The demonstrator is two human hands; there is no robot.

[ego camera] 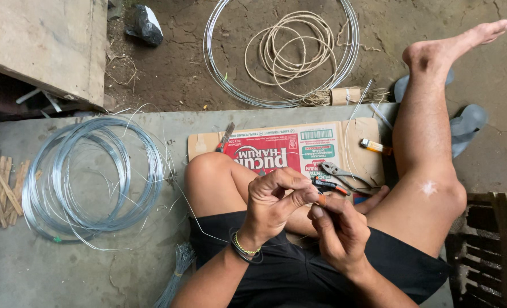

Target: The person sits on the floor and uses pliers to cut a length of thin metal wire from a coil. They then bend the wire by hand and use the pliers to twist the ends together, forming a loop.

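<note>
Left hand (273, 202) and right hand (336, 228) sit closest, meeting above the lap, person seated on a flattened cardboard box (299, 148). Fingertips of both hands pinch one small orange piece (321, 199) between them; thin wire seems to run from it, too fine to be sure. Left fingers curled tight, thumb pressing; right thumb and forefinger clamped on the same piece.

Work looks mid-way, by my reading: the piece is in hand, not laid down. No finished pieces are clearly visible.

Pliers (344, 174) lie on the cardboard just past the hands, untouched. Lighter (375, 146) further right. Large wire coil (91, 177) on the concrete to the left, well apart; second coil and rope (290, 48) on the dirt beyond
</note>
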